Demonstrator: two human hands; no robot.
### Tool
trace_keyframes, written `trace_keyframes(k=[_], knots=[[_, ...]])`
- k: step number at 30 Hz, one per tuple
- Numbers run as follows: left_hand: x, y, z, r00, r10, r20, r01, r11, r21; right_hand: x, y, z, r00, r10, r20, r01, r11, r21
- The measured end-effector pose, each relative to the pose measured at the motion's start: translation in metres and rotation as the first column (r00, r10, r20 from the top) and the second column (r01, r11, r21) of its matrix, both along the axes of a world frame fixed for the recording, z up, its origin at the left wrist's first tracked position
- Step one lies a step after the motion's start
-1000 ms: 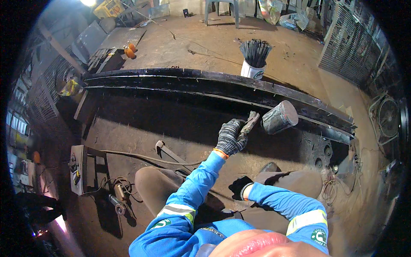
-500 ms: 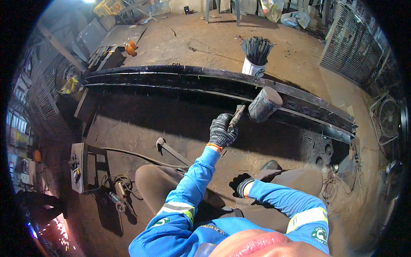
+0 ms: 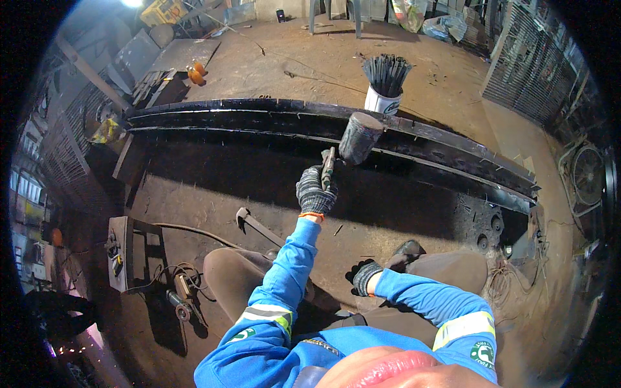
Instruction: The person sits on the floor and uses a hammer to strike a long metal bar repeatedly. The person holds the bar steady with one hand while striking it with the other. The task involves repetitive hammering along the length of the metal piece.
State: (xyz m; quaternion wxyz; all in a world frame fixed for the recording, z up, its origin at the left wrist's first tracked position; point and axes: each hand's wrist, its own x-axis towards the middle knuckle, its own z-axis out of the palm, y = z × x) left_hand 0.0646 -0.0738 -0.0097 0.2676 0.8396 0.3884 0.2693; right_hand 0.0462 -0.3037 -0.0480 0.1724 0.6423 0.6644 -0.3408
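My left hand (image 3: 317, 192), in a striped grey-and-black glove, is closed on a short, worn handle (image 3: 328, 169). Beside the far end of this handle is a wide grey cylinder (image 3: 360, 138), like a stained metal can; how the two join cannot be made out. The cylinder is over a long black steel beam (image 3: 259, 119) lying crosswise ahead of me, hiding a part of it. My right hand (image 3: 367, 278), gloved alike, is low between my knees, near my right thigh. Its fingers are in shadow, and nothing shows in its grasp.
A white bucket (image 3: 381, 102) full of thin dark strips stands behind the beam. A hammer (image 3: 259, 226) lies by my left knee. Left of it are a small metal stand (image 3: 123, 252), cables and an angle grinder (image 3: 178, 305). Sparks fly at the lower left. A fan (image 3: 587, 178) stands far right.
My left hand has moved left and slightly back up along the beam, and the handle and grey cylinder have shifted left with it. My right hand stays about in place. Sparks at lower left have thinned.
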Motion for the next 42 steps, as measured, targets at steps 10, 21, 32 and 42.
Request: trace_keyframes(k=[10, 21, 32, 42], knots=[[-0.008, 0.010, -0.007, 0.993, 0.056, 0.101, -0.058, 0.998, 0.020, -0.002, 0.004, 0.012, 1.000, 0.011, 0.003, -0.011, 1.000, 0.005], [-0.006, 0.006, -0.001, 0.999, 0.029, 0.041, -0.029, 1.000, -0.007, -0.002, 0.002, -0.005, 1.000, 0.021, 0.008, -0.021, 0.999, -0.045], [-0.006, 0.010, -0.006, 0.999, 0.020, 0.032, -0.018, 0.999, -0.043, -0.002, 0.002, -0.007, 0.999, 0.030, 0.009, -0.029, 0.996, -0.082], [-0.006, 0.009, -0.010, 0.997, 0.035, 0.076, -0.036, 0.999, 0.014, -0.002, -0.002, 0.000, 1.000, 0.001, -0.003, -0.001, 0.998, 0.065]])
